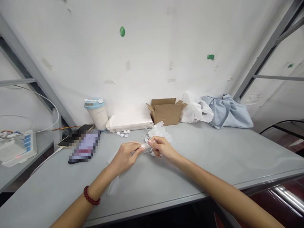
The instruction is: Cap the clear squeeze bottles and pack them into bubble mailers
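Left hand and right hand are pinching a small whitish piece between closed fingers (red bracelet circling left wrist).

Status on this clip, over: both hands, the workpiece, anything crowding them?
Left hand and right hand pinching at small whitish piece. Fingers partly hide it. Whitish pile close behind; translucent strip beside left wrist.

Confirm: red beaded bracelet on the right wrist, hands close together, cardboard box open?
Wrong wrist: the head view shows the red beaded bracelet on the left. Left hand and right hand are close together, cardboard box open.
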